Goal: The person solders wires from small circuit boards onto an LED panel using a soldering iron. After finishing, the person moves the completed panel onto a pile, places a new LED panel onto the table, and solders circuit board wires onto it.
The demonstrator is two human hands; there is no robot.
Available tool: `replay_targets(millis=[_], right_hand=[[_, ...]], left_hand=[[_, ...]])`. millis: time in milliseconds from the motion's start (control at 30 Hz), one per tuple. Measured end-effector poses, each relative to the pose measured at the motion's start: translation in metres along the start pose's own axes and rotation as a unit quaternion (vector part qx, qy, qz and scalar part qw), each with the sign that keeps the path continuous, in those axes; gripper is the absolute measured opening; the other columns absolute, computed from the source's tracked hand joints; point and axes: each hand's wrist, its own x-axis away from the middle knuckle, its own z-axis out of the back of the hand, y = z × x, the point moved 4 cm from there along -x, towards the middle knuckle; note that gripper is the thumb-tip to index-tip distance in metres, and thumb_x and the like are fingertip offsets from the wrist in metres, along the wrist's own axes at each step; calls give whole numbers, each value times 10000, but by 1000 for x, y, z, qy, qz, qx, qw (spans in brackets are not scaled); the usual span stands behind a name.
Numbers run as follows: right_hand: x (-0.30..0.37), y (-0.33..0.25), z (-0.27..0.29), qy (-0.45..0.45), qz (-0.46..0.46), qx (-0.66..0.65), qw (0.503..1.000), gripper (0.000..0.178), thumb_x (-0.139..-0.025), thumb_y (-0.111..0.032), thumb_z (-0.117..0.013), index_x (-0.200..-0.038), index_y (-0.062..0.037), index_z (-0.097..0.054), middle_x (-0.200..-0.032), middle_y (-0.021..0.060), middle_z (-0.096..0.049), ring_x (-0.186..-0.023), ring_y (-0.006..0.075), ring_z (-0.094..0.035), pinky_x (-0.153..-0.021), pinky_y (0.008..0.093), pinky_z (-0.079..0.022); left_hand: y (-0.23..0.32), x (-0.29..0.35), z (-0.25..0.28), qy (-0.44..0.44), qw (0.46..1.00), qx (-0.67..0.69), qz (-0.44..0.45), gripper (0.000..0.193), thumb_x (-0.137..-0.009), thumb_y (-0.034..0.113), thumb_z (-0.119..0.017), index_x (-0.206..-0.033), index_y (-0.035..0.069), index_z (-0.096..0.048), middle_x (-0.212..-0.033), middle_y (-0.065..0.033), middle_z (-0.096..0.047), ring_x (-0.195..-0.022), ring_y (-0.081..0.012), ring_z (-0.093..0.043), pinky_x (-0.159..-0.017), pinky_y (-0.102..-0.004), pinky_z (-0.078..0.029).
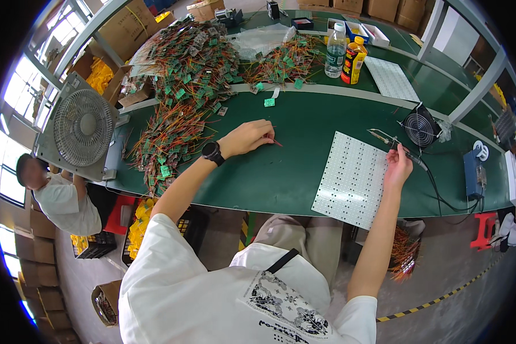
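Observation:
My left hand (249,137), with a dark watch on the wrist, is closed low over the green bench. A short red wire (277,143) pokes out at its fingertips; anything attached to it is hidden by the fingers. In my right hand (398,167) is a soldering iron (418,161), its metal tip pointing up and left above the far right corner of a white perforated panel (350,180). To the left of my left hand lies a large heap of small green circuit boards with red and orange wires (183,74). One loose green board (269,102) sits beyond that hand.
A black fan (420,126) and a blue box with a wire spool (474,172) stand at right, near the iron's cables. Two bottles (354,60) and a second white panel (391,78) occupy the back. A big grey fan (83,127) and a seated person (69,203) are at left.

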Motion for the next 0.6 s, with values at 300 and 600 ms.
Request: replay_targets(millis=[300, 600], right_hand=[[0, 1, 2, 10, -7, -5, 1000, 121, -872, -105, -648, -908, 2, -607, -704, 68, -606, -562, 127, -538, -524, 243, -386], [0, 0, 1, 15, -10, -5, 1000, 111, -878, -105, -640, -903, -2, -609, -710, 64, -608, -574, 124, -540, -529, 238, -392]], left_hand=[[-15, -15, -9, -61, 996, 55, 19, 138, -880, 158, -612, -901, 33, -558, -879, -90, -568, -835, -273, -578, -725, -364, -475], [-17, -15, -15, -68, 996, -8, 53, 149, -905, 165, -589, -949, 34, -534, -902, -105, -563, -849, -296, -591, -728, -369, -479]])
